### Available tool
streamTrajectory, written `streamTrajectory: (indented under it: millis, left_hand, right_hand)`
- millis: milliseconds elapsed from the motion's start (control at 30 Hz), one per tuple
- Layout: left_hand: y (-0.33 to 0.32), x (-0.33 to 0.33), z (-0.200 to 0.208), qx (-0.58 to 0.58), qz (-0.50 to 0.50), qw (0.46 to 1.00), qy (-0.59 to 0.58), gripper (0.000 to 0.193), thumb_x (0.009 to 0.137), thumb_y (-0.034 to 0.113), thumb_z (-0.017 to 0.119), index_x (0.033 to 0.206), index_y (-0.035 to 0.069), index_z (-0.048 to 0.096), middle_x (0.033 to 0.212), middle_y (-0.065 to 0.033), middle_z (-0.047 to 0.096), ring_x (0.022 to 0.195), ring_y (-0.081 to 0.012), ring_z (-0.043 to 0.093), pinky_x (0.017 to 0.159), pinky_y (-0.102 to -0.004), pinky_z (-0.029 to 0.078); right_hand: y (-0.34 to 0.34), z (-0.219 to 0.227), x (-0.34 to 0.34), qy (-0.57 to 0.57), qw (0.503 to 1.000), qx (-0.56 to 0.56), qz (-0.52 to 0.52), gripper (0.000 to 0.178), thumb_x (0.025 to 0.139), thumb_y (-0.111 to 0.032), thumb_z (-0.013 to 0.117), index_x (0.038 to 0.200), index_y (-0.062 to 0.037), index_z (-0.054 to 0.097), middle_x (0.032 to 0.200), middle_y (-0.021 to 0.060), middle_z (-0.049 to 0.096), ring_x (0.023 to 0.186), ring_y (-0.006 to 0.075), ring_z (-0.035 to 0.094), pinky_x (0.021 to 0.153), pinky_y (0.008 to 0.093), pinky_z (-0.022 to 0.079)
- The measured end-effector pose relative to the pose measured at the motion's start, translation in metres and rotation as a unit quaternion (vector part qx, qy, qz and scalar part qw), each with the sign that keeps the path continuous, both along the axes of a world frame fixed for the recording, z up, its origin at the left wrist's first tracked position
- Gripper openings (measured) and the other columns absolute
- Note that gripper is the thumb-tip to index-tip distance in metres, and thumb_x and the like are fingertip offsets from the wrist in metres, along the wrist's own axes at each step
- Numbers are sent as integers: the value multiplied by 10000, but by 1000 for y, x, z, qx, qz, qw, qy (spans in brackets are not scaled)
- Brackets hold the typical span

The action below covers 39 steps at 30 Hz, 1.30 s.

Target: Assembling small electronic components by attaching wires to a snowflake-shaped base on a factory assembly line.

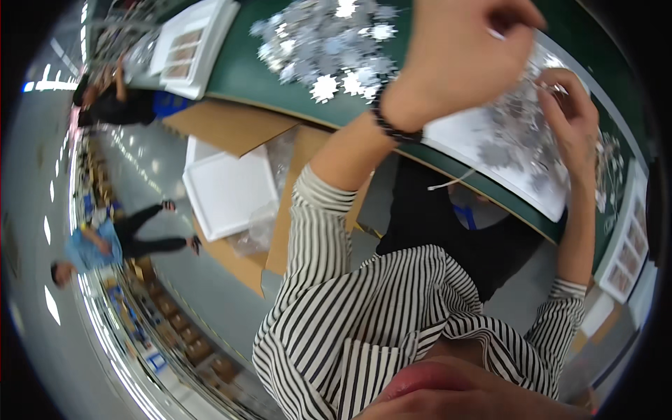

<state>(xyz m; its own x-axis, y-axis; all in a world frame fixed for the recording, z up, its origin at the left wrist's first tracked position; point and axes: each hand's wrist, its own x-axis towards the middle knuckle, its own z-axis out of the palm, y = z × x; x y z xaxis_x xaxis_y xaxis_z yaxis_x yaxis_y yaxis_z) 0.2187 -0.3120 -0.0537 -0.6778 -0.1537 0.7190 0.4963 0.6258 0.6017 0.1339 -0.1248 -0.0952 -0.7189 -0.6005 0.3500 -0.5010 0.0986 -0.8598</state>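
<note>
My left hand [465,59], with a black beaded bracelet [392,115] on its wrist, is raised over a white tray [458,136]. Its fingers are curled in, and whatever they hold is hidden. Beside the tray's right side is my right hand [577,126], thumb and fingers bent together around something too small to name. Thin grey metal pieces [514,129] lie blurred in a heap in the tray. To the left of my left hand, a pile of shiny silver, star-edged flat pieces [315,52] covers part of the green table [234,66].
An open cardboard box [241,126] below the table edge holds a white tray [231,189] and clear plastic. White trays with brown sections stand at far left [185,52] and right [623,259]. Two people, one in blue [98,245], one in black [119,105], are at left.
</note>
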Motion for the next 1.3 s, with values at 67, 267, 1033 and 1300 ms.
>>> streamTrajectory:
  millis: [67,267,1033,1300]
  left_hand:
    - [-11,-2,-5,-65,46,995,-67,211,775,206,718,920,58,759,817,-56,732,581,-225,596,582,-300,483]
    - [-125,16,9,-282,225,898,-253,300,811,269,739,1006,41,747,932,-84,738,681,-255,624,670,-347,516]
    - [-125,7,-25,-382,118,849,-345,279,761,102,724,1037,67,725,970,-68,707,912,-249,606,859,-376,437]
    - [-48,-22,3,249,-12,940,-231,234,874,33,719,1102,-3,679,911,-66,677,760,-146,643,677,-258,538]
  right_hand:
    - [5,1,-3,-40,999,12,-4,159,881,-135,717,1016,-66,671,920,-14,626,653,56,419,607,196,337]
    - [-1,21,3,-65,993,30,-91,242,980,-242,645,1138,-60,669,926,-36,620,661,33,405,596,186,308]
    - [7,13,-12,-216,972,-89,-20,174,1058,-171,519,1102,-8,561,766,44,575,647,100,509,587,208,420]
    - [11,20,3,-145,982,-108,-58,199,1034,-224,556,946,-65,635,703,-42,517,614,42,376,549,206,303]
